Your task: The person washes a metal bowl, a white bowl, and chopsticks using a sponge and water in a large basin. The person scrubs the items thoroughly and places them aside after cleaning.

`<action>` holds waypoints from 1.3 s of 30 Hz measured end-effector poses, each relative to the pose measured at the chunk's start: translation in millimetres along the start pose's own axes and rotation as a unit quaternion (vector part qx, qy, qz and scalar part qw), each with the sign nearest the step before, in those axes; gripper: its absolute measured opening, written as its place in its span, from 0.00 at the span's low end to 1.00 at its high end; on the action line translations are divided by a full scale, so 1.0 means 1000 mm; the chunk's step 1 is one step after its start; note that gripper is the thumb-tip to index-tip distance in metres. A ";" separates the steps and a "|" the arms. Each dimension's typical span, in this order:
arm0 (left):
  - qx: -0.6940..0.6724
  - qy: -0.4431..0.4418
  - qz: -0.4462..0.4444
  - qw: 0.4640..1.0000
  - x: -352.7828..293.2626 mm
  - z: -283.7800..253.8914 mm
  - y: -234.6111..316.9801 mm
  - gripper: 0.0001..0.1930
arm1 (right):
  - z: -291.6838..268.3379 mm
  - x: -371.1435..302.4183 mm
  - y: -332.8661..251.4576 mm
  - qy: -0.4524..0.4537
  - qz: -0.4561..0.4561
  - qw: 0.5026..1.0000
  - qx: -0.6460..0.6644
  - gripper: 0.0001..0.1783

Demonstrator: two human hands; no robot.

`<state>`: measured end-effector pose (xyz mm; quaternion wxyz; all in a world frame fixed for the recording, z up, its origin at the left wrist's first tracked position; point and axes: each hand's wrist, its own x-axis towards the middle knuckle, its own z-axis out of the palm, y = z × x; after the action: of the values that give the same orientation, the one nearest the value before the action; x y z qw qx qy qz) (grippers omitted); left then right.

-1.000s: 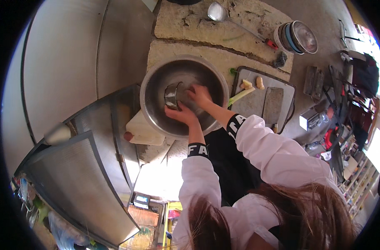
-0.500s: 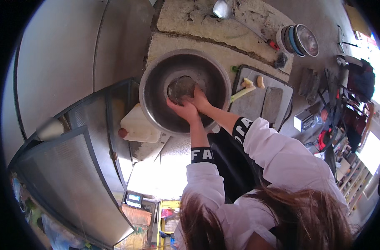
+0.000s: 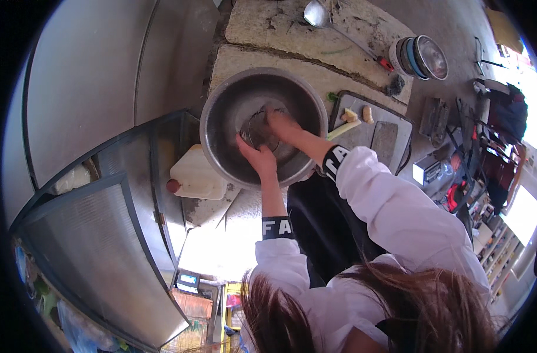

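Inside a wide steel basin (image 3: 221, 106) is a small round glass-like bowl (image 3: 255, 130), dark and see-through. My left hand (image 3: 258, 159) grips its near side, thumb and fingers around the rim. From the right, my right hand (image 3: 283, 125) reaches over the bowl with its fingers bent onto the inside and far rim; the fingertips are in shadow and partly hidden. Whether there is water in the basin I cannot make out.
Right of the basin, a cutting board (image 3: 362, 136) carries ginger pieces (image 3: 349, 115), a green-white stalk (image 3: 343, 129) and a cleaver (image 3: 384, 141). Farther back lie a red-handled ladle (image 3: 351, 38), a dark scrubber (image 3: 395, 86) and stacked bowls (image 3: 430, 57). A whitish jug (image 3: 198, 176) stands left.
My right hand has shifted from cupping the bowl's right side to over its inside, the wrist turning. My left hand stays at the near rim, its forearm slightly lower and left.
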<state>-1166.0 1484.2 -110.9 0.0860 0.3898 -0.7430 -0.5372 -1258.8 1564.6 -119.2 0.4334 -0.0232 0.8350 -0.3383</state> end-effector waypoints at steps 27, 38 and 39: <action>0.052 0.034 0.086 0.994 -0.009 0.023 0.031 0.38 | 0.048 -0.004 0.053 0.209 -0.123 0.970 0.018 0.22; 0.247 -0.048 0.189 0.949 -0.017 -0.020 0.043 0.32 | -0.034 -0.017 0.010 0.033 -0.107 0.982 -0.151 0.16; 0.296 -0.046 0.262 0.918 -0.021 -0.026 0.043 0.32 | -0.040 -0.025 0.002 0.031 -0.101 0.982 -0.156 0.16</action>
<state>-1158.8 1484.7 -56.7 0.0697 0.1638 -0.9466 -0.2689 -1272.2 1596.5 -87.1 0.3618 -0.1645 0.8840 -0.2463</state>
